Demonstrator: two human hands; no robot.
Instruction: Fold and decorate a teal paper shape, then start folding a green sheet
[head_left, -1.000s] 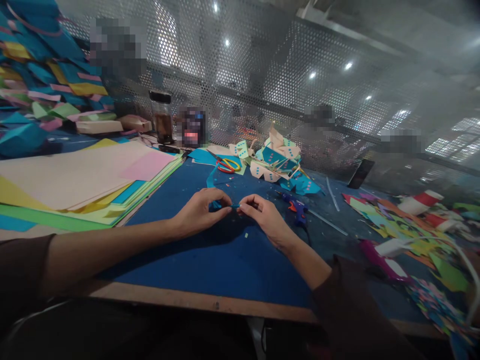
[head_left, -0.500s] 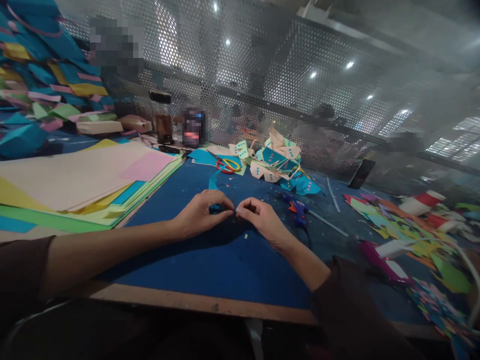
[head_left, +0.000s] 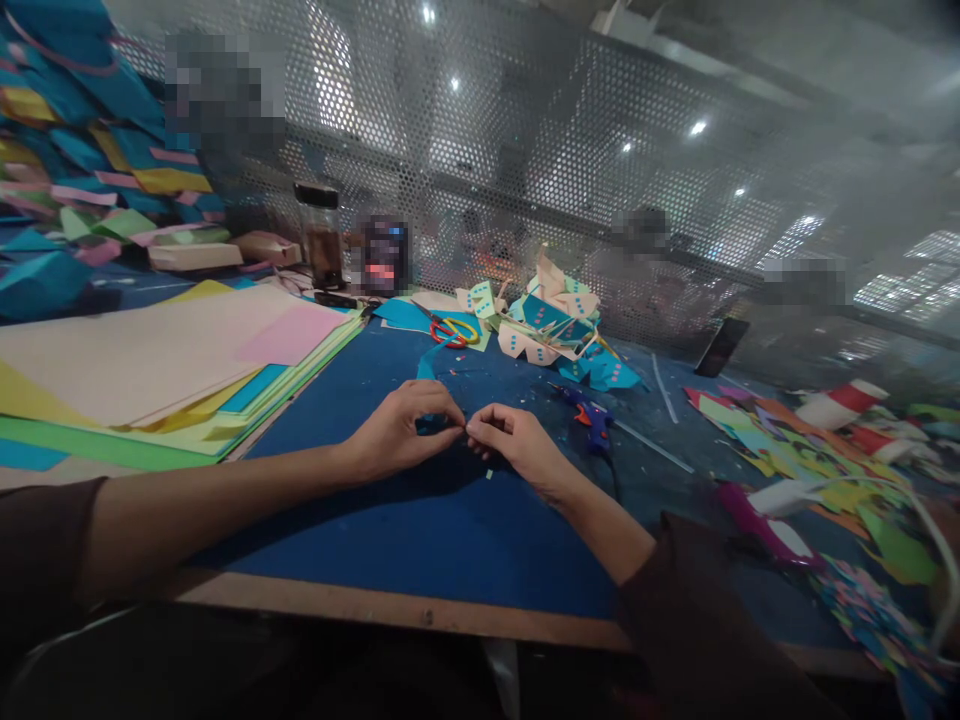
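Right hand (head_left: 521,445) moved inward, curled | left hand (head_left: 397,425) pinching blue strip (head_left: 428,367)

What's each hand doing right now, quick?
Left hand: closed, pinching a blue paper strip.
Right hand: closed, thumb and finger pinched at the left's fingertips; whether it grips anything can't be told.

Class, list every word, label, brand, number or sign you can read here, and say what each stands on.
No text is readable.
Pixelated object: blurred beyond reading.
Glue gun: any marking too small to read.
Blue paper strip: no legible writing.
Paper shapes: coloured dots, not words.
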